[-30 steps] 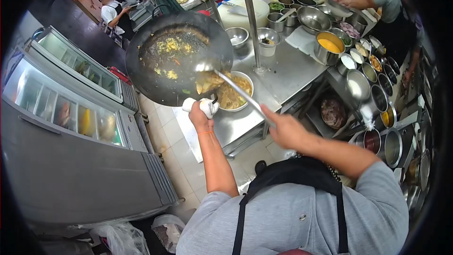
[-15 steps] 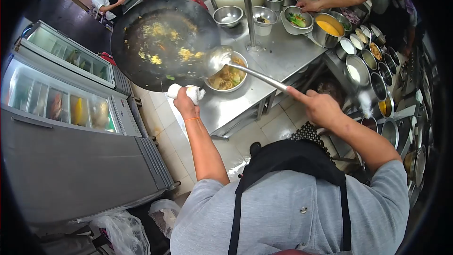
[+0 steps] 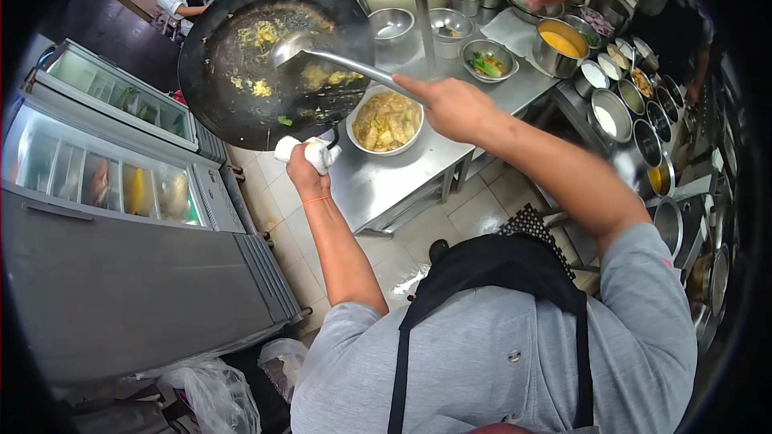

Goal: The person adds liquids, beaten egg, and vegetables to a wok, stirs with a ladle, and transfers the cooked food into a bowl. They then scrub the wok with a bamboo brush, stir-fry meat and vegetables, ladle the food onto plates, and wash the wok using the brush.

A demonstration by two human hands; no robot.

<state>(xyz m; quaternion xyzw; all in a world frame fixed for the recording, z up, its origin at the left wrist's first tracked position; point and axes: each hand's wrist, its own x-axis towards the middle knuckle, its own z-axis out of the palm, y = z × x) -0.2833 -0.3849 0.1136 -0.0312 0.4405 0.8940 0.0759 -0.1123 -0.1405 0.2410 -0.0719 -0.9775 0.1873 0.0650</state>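
the left hand [image 3: 304, 175] has its fingers closed round a folded white cloth [image 3: 287, 149] at the five o'clock rim of a large, round, black metal wok [image 3: 232, 116] dotted with yellow scraps [image 3: 262, 90]. the right hand [image 3: 454, 108] grips a long silver metal ladle [image 3: 362, 68], its head over the wok's middle. at the wok's four o'clock, a round white bowl [image 3: 386, 153] of yellow-brown food [image 3: 386, 124] sits on the silver metal worktop [image 3: 418, 165].

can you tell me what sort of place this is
Probably a restaurant kitchen: there's a big wok held in the left hand, a steel table beside it, and a glass-topped cooler with food inside.
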